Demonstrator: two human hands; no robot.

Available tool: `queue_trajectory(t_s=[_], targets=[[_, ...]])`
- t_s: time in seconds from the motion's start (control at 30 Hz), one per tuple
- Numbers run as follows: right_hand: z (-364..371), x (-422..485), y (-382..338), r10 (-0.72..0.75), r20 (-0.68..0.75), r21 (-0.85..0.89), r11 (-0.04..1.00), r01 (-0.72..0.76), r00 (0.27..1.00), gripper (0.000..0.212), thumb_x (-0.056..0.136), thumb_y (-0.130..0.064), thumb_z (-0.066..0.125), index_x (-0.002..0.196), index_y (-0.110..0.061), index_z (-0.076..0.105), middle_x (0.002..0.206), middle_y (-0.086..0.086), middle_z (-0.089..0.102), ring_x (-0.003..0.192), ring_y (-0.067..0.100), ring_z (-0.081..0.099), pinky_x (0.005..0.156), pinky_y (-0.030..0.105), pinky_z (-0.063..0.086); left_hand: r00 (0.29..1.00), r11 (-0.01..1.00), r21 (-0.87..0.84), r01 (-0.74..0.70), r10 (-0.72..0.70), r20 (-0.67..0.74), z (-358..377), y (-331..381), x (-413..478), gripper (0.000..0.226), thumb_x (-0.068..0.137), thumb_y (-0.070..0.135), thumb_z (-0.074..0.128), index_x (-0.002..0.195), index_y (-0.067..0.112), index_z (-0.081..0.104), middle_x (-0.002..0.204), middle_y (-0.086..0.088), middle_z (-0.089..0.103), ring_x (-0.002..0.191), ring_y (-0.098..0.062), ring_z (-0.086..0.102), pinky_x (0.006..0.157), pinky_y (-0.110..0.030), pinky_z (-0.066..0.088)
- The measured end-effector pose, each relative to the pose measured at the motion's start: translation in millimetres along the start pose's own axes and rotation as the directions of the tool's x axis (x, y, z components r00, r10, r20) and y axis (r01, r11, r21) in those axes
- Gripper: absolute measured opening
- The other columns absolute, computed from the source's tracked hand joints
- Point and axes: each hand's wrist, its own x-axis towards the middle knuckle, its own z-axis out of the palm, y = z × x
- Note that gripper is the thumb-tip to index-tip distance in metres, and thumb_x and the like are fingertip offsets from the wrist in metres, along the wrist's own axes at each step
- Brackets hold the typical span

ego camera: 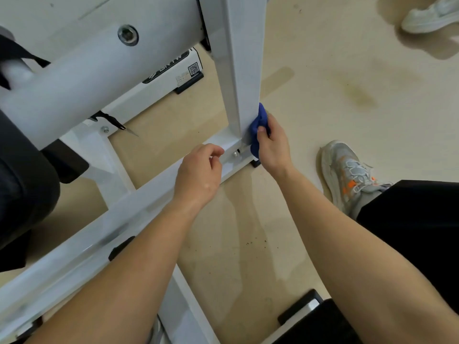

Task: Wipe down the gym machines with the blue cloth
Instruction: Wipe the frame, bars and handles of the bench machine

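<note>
A white gym machine frame fills the left half of the view, with an upright post [244, 70] that meets a low base rail [139, 202] near the floor. My right hand [273, 145] grips a bunched blue cloth [259, 122] and presses it against the right face of the post, just above the foot. My left hand [198, 175] hovers over the base rail beside the joint, its fingers loosely curled and holding nothing. Part of the cloth is hidden behind my right fingers.
A black pad [22, 184] lies at the left edge. My grey shoe with orange marks [347, 175] stands right of the post on the beige floor. Another person's white shoe [432, 16] is at the top right. A black foot plate [303, 309] sits low in the middle.
</note>
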Motion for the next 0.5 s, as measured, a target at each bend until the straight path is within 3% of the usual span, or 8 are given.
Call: queue_trajectory(t_s=[0.07,0.13,0.23,0.3,0.4,0.5], targets=[[-8.1,7.1,2.2,-0.003,0.075,-0.043,0.999,0.006,0.997,0.046,0.098,-0.012,0.032,0.137,-0.031,0.048,0.101,-0.009,0.06,0.082,0.008,0.053,0.071,0.023,0.045,1.0,1.0,0.005,-0.014,0.014,0.011,5.8,2.0,-0.9,0.027,0.096,0.015,0.046,0.113,0.022,0.066,0.112,0.011,0.065,0.097,-0.01,0.06,0.089,-0.032,0.05],[-18.1,18.2,6.6,0.074,0.194,-0.157,0.987,-0.043,0.978,0.044,0.1,-0.014,0.03,0.132,-0.037,0.048,0.102,-0.004,0.061,0.087,0.015,0.052,0.076,0.033,0.046,0.999,1.0,0.018,-0.023,0.022,0.028,9.6,3.0,-1.9,0.026,0.097,0.016,0.046,0.113,0.021,0.066,0.112,0.011,0.064,0.097,-0.009,0.059,0.089,-0.031,0.051],[-30.5,33.2,1.4,0.185,0.284,-0.25,0.962,-0.113,0.941,0.039,0.086,-0.022,0.029,0.101,-0.047,0.055,0.074,-0.019,0.057,0.071,0.014,0.049,0.073,0.032,0.039,0.999,1.0,0.027,-0.007,0.005,0.047,10.9,4.5,-2.9,0.025,0.098,0.016,0.047,0.113,0.022,0.066,0.112,0.011,0.063,0.096,-0.008,0.059,0.089,-0.029,0.05],[-33.9,39.0,-13.7,0.189,0.296,-0.265,0.958,-0.11,0.936,0.04,0.081,-0.018,0.028,0.081,-0.049,0.053,0.065,-0.013,0.052,0.062,0.021,0.044,0.065,0.031,0.036,0.998,0.999,0.035,0.008,-0.01,0.055,9.7,5.6,-3.8,0.024,0.098,0.017,0.047,0.112,0.023,0.066,0.113,0.012,0.063,0.096,-0.007,0.058,0.088,-0.028,0.05],[-32.8,34.2,-31.4,0.112,0.253,-0.151,0.986,-0.075,0.961,0.047,0.089,-0.001,0.029,0.09,-0.038,0.058,0.073,-0.004,0.054,0.064,0.017,0.046,0.062,0.026,0.039,0.998,0.999,0.031,0.019,-0.021,0.061,8.2,7.1,-9.0,0.024,0.098,0.017,0.048,0.112,0.023,0.066,0.113,0.011,0.063,0.096,-0.008,0.059,0.088,-0.028,0.05],[-27.6,19.8,-27.8,0.055,0.195,-0.139,0.99,-0.028,0.979,0.035,0.095,-0.006,0.031,0.106,-0.025,0.058,0.089,-0.006,0.063,0.078,0.011,0.056,0.07,0.026,0.044,0.997,0.998,0.024,0.065,-0.066,0.047,7.5,7.3,-16.6,0.025,0.097,0.017,0.047,0.112,0.022,0.066,0.113,0.012,0.063,0.094,-0.008,0.058,0.087,-0.026,0.048]])
